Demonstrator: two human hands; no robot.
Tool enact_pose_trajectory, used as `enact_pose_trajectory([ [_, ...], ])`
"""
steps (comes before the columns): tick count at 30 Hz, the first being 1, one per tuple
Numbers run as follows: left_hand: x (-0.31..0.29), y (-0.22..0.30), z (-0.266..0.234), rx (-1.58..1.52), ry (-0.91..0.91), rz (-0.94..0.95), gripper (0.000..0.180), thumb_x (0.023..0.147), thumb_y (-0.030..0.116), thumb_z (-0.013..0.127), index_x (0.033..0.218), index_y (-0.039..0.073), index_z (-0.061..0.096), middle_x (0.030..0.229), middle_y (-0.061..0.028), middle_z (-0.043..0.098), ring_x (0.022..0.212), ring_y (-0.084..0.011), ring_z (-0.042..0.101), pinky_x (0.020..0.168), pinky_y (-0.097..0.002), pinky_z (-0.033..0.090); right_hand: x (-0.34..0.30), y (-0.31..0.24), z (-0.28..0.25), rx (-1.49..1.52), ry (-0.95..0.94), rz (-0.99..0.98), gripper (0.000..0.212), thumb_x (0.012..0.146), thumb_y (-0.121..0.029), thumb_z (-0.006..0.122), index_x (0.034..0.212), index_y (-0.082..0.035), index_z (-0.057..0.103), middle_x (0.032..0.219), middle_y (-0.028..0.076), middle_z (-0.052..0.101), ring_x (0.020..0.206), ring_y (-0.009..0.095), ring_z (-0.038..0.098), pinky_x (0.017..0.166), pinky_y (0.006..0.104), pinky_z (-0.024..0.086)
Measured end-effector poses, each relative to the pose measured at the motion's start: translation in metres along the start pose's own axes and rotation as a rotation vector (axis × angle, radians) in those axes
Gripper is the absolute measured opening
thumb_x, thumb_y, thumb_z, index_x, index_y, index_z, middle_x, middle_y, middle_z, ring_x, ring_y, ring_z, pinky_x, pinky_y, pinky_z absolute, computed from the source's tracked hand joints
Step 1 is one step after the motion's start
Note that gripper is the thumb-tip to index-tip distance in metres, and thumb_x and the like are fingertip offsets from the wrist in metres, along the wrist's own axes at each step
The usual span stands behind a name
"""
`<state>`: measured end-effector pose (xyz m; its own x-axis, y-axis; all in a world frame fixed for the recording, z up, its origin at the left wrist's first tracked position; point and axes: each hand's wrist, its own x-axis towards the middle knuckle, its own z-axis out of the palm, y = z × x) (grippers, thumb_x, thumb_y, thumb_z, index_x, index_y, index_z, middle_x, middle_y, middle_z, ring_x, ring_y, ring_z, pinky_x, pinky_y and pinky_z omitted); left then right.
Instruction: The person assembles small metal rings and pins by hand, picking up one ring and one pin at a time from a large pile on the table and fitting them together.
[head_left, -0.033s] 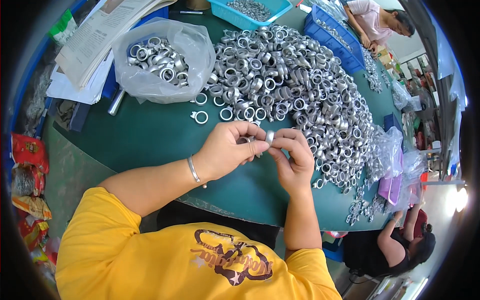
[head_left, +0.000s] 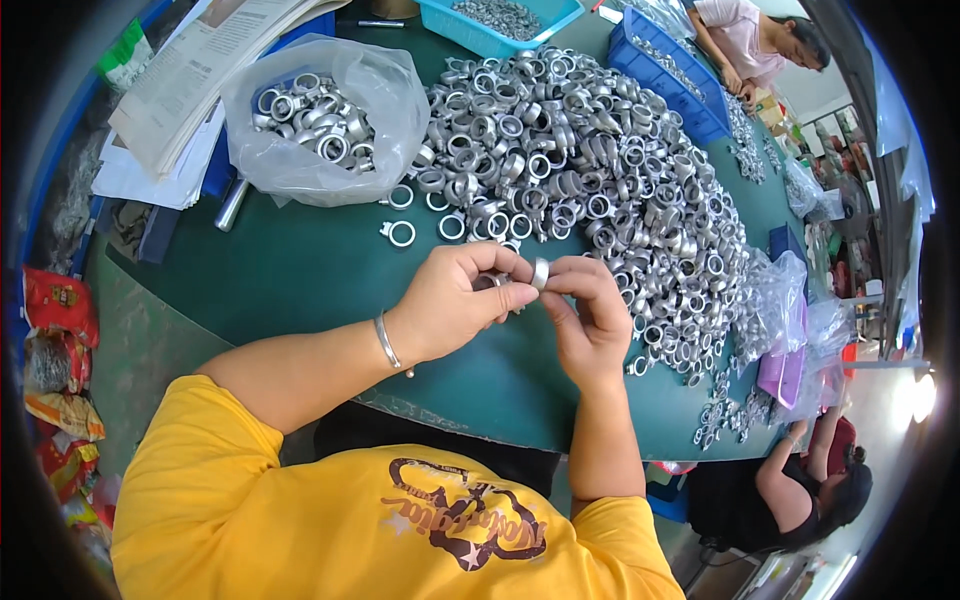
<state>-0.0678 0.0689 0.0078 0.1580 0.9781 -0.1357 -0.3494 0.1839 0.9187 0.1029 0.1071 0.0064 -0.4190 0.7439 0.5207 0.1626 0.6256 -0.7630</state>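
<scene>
In front of my chest, my left hand pinches a small silver metal ring between thumb and fingers. A second metal ring is partly hidden inside the curl of the same hand. From the other side, the bent fingers of my right hand close on the pinched ring's right edge. Just beyond my hands lies a large heap of similar metal rings, many with a small lug on the side. A few loose rings rest on the green table to the left of the heap.
A clear plastic bag of rings stands at the back left, near papers and a metal rod. Behind the heap are a light-blue basket and a blue crate. Two people work on the right, near a purple tray.
My right hand has shifted very slightly to the right, its thumb a little away from the ring. The rest looks the same.
</scene>
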Motion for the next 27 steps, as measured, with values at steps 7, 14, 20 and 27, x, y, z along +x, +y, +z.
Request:
enact_pose_trajectory([
  [7,0.0013,-0.0098,-0.0006,0.422,-0.017,0.438,0.009,0.075,-0.001,0.066,0.084,0.001,0.063,0.084,-0.0035,0.057,0.073,-0.0099,0.055,0.062,-0.0202,0.044,-0.0098,0.0050,-0.0034,0.703,-0.021,0.538,0.014,0.089,-0.001,0.049,0.102,0.001,0.050,0.094,0.010,0.059,0.078,0.013,0.058,0.067,0.0245,0.049],
  [14,0.0006,-0.0071,0.0007,0.470,0.024,0.446,0.010,0.075,0.000,0.066,0.084,0.002,0.064,0.083,-0.0035,0.059,0.074,-0.0104,0.055,0.061,-0.0203,0.043,-0.0113,0.0073,0.0036,0.743,0.010,0.289,0.040,0.077,0.012,0.059,0.109,-0.001,0.039,0.109,0.020,0.053,0.097,0.021,0.057,0.079,0.0299,0.051],
  [20,-0.0003,-0.0054,0.0006,0.484,0.029,0.483,0.010,0.074,0.002,0.068,0.083,0.002,0.064,0.080,-0.0040,0.058,0.066,-0.0106,0.055,0.056,-0.0209,0.044,-0.0124,0.0071,0.0023,0.682,-0.006,0.245,0.040,0.077,0.012,0.058,0.109,-0.002,0.039,0.110,0.021,0.053,0.098,0.021,0.056,0.076,0.0282,0.051],
  [27,0.0004,-0.0045,0.0033,0.474,0.031,0.416,0.013,0.071,0.006,0.073,0.080,0.003,0.063,0.078,-0.0028,0.058,0.064,-0.0085,0.054,0.054,-0.0205,0.044,-0.0149,0.0096,0.0000,0.433,-0.018,0.107,0.042,0.074,0.013,0.061,0.108,-0.002,0.041,0.109,0.019,0.054,0.101,0.023,0.056,0.074,0.0277,0.049],
])
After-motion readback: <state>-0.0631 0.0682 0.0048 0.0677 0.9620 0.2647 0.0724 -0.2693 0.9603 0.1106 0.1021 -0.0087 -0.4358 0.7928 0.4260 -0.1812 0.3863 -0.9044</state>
